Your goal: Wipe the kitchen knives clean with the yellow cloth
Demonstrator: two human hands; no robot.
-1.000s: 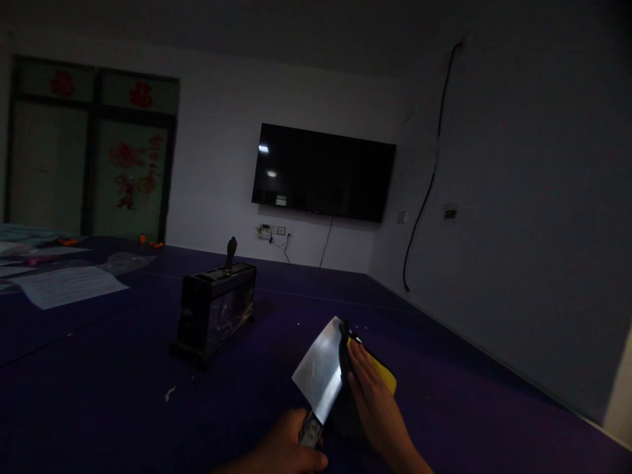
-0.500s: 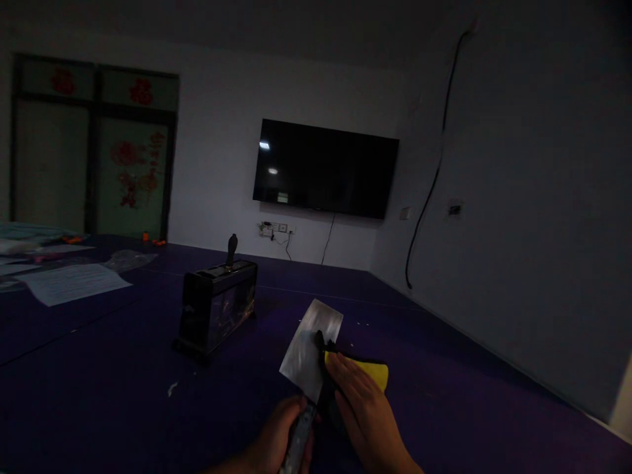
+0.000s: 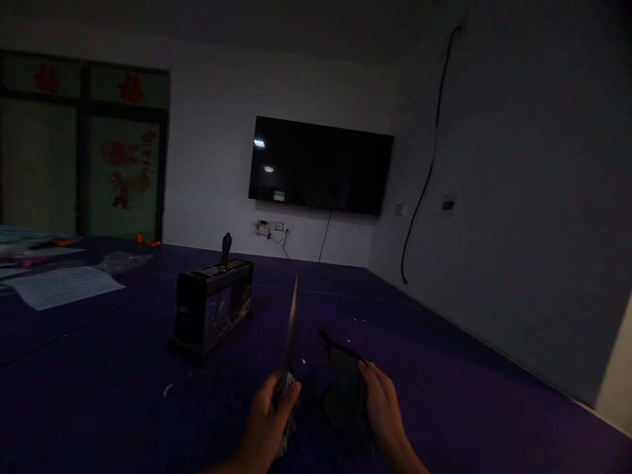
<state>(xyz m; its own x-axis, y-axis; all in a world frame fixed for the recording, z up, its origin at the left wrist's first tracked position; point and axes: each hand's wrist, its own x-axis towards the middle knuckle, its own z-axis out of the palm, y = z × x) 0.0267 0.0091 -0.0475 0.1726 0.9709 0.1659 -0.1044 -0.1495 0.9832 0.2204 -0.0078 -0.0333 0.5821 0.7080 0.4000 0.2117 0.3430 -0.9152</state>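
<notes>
My left hand (image 3: 269,415) is closed round the handle of a cleaver (image 3: 293,322). Its blade points up and away from me, turned nearly edge-on. To the right, my right hand (image 3: 382,405) grips a dark grey cloth (image 3: 345,388) with black edging, which hangs apart from the blade. The cloth's yellow side is out of sight. Beyond my left hand stands a black knife block (image 3: 214,306) with clear-looking sides. One black handle (image 3: 226,249) sticks up from its top.
Papers (image 3: 66,286) and a crumpled plastic bag (image 3: 123,261) lie at the left of the purple tabletop (image 3: 123,395). White scraps (image 3: 168,390) are scattered about. A television (image 3: 320,164) hangs on the far wall, and a black cable (image 3: 419,214) runs down the right wall.
The cleaver has turned from showing its broad face to nearly edge-on. My right hand has drawn the cloth off the blade to the right, and its yellow side no longer shows.
</notes>
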